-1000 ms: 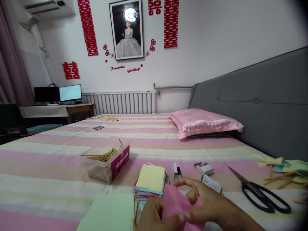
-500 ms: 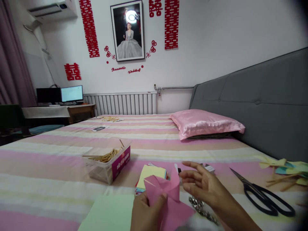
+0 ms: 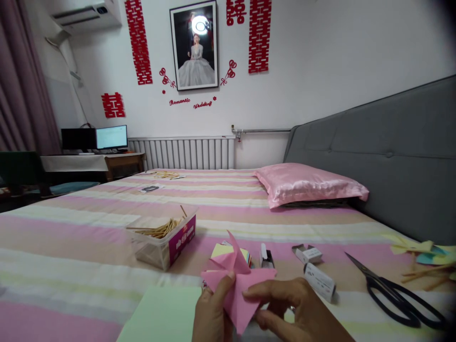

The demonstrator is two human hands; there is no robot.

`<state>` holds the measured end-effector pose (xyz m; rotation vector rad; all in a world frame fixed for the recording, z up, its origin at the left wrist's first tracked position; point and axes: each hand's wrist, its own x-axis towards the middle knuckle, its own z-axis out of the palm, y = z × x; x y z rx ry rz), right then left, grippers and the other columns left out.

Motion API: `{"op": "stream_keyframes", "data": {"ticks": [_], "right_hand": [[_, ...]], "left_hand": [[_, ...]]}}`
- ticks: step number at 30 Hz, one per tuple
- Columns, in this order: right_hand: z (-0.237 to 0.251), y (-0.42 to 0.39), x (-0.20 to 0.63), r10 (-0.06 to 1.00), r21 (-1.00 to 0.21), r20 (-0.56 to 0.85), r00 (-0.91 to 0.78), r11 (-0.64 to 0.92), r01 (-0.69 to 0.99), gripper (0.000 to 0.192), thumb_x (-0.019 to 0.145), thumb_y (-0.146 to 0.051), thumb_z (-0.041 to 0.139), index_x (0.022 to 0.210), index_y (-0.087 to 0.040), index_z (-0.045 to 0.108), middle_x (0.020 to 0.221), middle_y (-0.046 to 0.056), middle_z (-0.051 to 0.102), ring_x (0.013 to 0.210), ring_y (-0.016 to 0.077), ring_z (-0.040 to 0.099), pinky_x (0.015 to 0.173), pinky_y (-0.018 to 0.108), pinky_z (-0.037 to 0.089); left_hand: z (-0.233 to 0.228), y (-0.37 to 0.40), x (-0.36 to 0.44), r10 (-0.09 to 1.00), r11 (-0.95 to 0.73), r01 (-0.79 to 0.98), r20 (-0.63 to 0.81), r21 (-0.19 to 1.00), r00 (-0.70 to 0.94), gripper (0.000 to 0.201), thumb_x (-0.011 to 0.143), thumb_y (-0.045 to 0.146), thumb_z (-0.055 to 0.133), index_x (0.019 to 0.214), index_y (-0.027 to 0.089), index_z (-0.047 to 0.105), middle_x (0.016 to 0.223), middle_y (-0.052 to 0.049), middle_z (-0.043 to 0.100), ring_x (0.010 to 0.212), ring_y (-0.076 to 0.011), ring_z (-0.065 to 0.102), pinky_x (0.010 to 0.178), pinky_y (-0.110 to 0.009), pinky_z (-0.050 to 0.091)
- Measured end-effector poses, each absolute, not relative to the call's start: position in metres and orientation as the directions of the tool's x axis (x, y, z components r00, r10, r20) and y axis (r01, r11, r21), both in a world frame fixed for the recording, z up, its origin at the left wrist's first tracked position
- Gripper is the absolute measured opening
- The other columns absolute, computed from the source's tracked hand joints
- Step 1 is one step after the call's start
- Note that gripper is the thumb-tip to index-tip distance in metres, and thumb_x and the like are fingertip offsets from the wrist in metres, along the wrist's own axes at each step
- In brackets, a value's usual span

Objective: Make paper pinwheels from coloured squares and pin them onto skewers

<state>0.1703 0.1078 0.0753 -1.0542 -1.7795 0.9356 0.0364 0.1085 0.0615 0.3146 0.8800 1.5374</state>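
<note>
A pink paper pinwheel (image 3: 247, 281), cut and partly folded, is held up at the bottom centre. My left hand (image 3: 213, 311) grips it, thumb pressed near its middle. My right hand (image 3: 297, 304) has its fingers bent on the lower right flap, the index fingertip against the paper. Behind the pinwheel, a stack of coloured square paper (image 3: 219, 250), yellow on top, is mostly covered. Beside my left hand lies a pale green sheet (image 3: 160, 313).
A clear tub (image 3: 153, 254) of thin wooden sticks stands left of centre. Small boxes (image 3: 319, 281) lie beyond my right hand. Black scissors (image 3: 386, 289) are on the right, near yellow and blue paper pinwheels (image 3: 427, 251) with sticks. A pink pillow (image 3: 313, 185) rests by the headboard.
My right hand has come down and left from beside the raised flap onto the pinwheel's lower right flap. The pinwheel has turned in my left hand, and the small boxes are now uncovered.
</note>
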Motion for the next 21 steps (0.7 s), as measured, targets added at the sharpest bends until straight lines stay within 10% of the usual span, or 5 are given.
{"op": "stream_keyframes", "data": {"ticks": [13, 21], "right_hand": [[0.056, 0.122, 0.157, 0.94, -0.969, 0.241, -0.241, 0.246, -0.011, 0.017, 0.066, -0.031, 0.071, 0.059, -0.017, 0.068, 0.052, 0.002, 0.066, 0.051, 0.0143, 0.062, 0.049, 0.019, 0.046], [0.05, 0.127, 0.16, 0.942, -0.945, 0.315, -0.117, 0.323, 0.057, 0.028, 0.072, -0.04, 0.064, 0.059, -0.015, 0.065, 0.083, 0.008, 0.064, 0.063, 0.0146, 0.059, 0.051, 0.02, 0.046]], "left_hand": [[0.039, 0.115, 0.034, 0.915, -0.032, -0.484, -0.17, 0.875, -0.367, 0.025, 0.053, 0.033, 0.078, 0.06, 0.012, 0.066, 0.049, -0.001, 0.064, 0.047, -0.0125, 0.055, 0.048, -0.022, 0.04], [0.038, 0.117, 0.036, 0.91, -0.011, -0.348, -0.136, 0.937, -0.393, 0.034, 0.049, 0.042, 0.078, 0.057, 0.011, 0.07, 0.052, -0.005, 0.068, 0.048, -0.0123, 0.053, 0.048, -0.022, 0.04]]}}
